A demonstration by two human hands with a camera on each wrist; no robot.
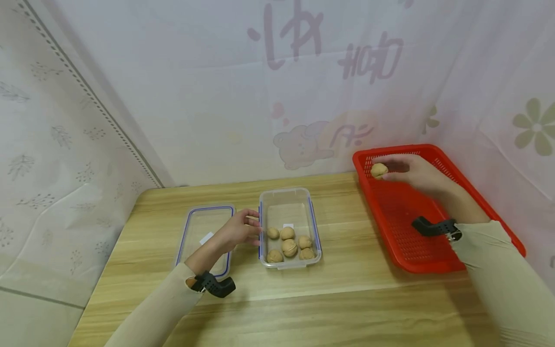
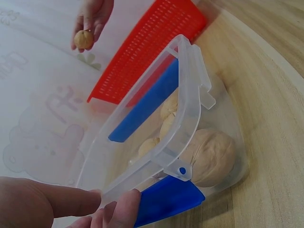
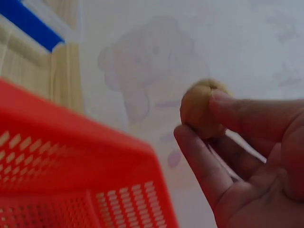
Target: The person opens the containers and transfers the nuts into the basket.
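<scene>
My right hand [image 1: 412, 172] pinches a walnut [image 1: 379, 170] between thumb and fingers, above the far left part of the red basket [image 1: 401, 262]. The right wrist view shows that walnut [image 3: 202, 109] at the fingertips, beyond the basket's rim. A clear plastic container [image 1: 284, 196] with blue side latches stands mid-table, several walnuts [image 1: 289, 247] gathered in its near half. At its left side my left hand [image 1: 243, 229] rests fingertips against the rim and the blue latch [image 2: 166, 202], its fingers loosely extended. A small white slip [image 1: 288, 225] also lies within the container.
A clear lid [image 1: 197, 219] with a blue seal lies left of the container, partly under my left forearm. Both wrists wear black camera mounts [image 1: 217, 285]. Printed curtains [image 1: 208, 96] hang behind the wooden table [image 1: 347, 308] and along both sides.
</scene>
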